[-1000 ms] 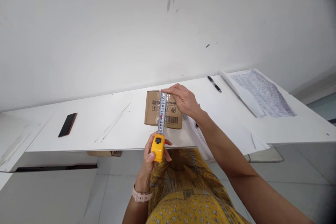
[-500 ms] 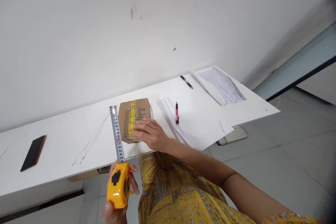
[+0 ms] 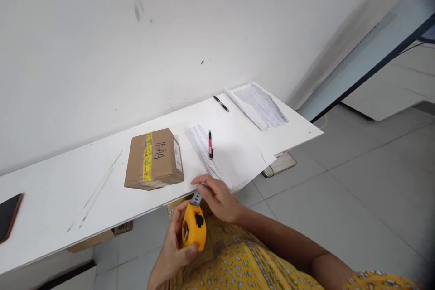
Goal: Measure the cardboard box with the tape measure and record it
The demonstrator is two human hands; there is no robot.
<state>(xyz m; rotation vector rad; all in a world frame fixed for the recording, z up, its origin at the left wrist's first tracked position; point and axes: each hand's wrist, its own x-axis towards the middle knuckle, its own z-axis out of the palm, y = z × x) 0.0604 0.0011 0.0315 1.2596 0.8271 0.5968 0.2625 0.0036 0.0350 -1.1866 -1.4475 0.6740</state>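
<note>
My left hand [image 3: 171,244] is wrapped round a yellow tape measure [image 3: 197,229] in front of the table edge. A short stretch of its silver blade [image 3: 196,197] sticks out of the case. My right hand [image 3: 219,199] pinches the blade near its free end, which the fingers partly hide. Beyond both hands a taped cardboard box [image 3: 159,156] sits on the white table [image 3: 102,208], touched by neither hand. Yellow printed tape and dark handwriting mark the box's top, and a white label shows on its right side.
Right of the box lie loose papers [image 3: 234,154] with a red and black pen [image 3: 210,145] on top. Farther back are a black pen [image 3: 220,103] and a printed sheet [image 3: 263,106]. A dark, flat, phone-like object [image 3: 9,217] rests at the left. Behind the table stands a wall [image 3: 102,54].
My right hand has left the box and now grips the blade. The tape measure has turned and come away from beside the box, with much less blade out. The view has shifted.
</note>
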